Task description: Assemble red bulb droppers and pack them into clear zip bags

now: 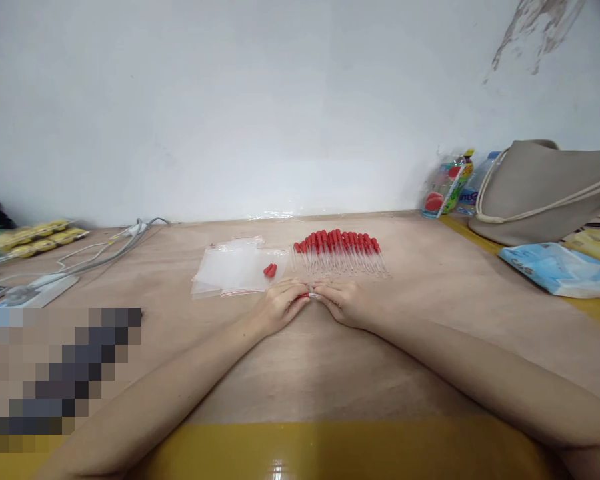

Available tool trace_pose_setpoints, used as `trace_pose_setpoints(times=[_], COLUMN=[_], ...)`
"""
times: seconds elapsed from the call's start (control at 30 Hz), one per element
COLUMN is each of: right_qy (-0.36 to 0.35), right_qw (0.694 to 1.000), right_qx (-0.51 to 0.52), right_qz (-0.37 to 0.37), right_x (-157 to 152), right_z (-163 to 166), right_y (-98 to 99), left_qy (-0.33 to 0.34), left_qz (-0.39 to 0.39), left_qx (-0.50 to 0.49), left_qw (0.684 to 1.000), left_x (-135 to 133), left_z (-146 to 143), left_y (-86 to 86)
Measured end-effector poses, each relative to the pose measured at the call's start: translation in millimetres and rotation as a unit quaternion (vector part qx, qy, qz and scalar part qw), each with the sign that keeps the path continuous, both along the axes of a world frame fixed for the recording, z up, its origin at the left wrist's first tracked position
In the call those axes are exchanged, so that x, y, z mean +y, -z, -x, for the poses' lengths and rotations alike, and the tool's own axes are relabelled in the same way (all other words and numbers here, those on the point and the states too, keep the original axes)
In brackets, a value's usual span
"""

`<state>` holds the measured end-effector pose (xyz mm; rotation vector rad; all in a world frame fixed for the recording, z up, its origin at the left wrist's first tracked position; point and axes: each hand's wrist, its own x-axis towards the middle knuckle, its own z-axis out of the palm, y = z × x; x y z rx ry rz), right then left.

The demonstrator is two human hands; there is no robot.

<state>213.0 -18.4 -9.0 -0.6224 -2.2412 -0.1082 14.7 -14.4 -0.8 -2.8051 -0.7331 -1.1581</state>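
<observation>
My left hand (281, 305) is closed around a red rubber dropper bulb (304, 295), of which only a sliver shows. My right hand (344, 303) pinches the clear dropper tube (313, 295), mostly hidden by the fingers. Both hands meet fingertip to fingertip low over the table, and bulb and tube line up between them. Just beyond them lies a row of droppers (337, 241) with red bulbs pointing to the wall and clear tubes towards me. Two loose red bulbs (270, 270) rest on flat clear zip bags (227, 268) left of the row.
The wooden table (290, 373) backs onto a white wall. Cables (105, 248) and yellow packs (40, 237) lie at the left. On the right are bottles (445, 187), a grey-beige bag (540, 190) and a blue packet (560, 267).
</observation>
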Motion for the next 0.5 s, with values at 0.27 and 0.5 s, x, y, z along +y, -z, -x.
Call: trace_pose_setpoints(times=[0.27,0.5], right_qy=[0.057,0.191], right_qw=[0.996,0.972], right_qx=[-0.066,-0.081], right_qz=[0.016,0.113], right_x=[-2,4], right_z=[1,0], right_y=[-9.5,-33.9], left_qy=[-0.021,-0.159], left_qz=[-0.026,-0.019], left_qx=[0.020,-0.008], left_qw=[0.999,0.987], left_x=[6,15], left_z=[2,19], left_y=[-2.1,-10.3])
